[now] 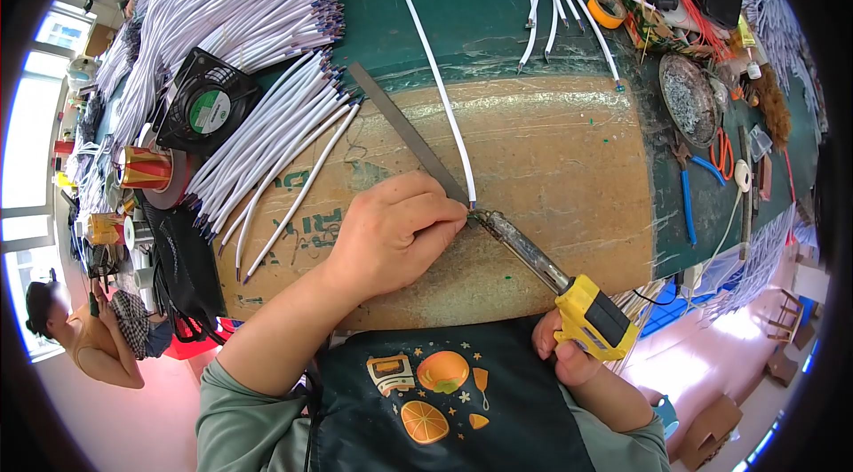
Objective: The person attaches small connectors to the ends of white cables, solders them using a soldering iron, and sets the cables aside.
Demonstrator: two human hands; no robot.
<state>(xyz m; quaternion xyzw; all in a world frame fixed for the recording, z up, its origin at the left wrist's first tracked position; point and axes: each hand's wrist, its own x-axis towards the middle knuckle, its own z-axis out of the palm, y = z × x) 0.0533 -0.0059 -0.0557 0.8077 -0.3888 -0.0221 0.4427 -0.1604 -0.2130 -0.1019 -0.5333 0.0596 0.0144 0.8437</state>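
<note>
My left hand (391, 228) is closed in a pinch at the lower end of a white cable (442, 90); whatever small part lies between the fingertips is hidden. My right hand (564, 352) grips a yellow soldering gun (593, 316) by its handle. Its dark metal barrel (524, 250) points up and left, and the tip meets or nearly meets the cable end by my left fingertips. A flat metal strip (395, 116) lies slanted on the brown board (569, 161), its lower end beside the same spot.
Bundled white cables (240, 10) and a black fan (206, 103) stand at left. Several loose cables (551, 1), yellow tape (607, 8), a round metal dish (690, 99), blue pliers (688, 192) and orange-handled scissors (721, 152) lie at right. Another person (93, 339) sits far left.
</note>
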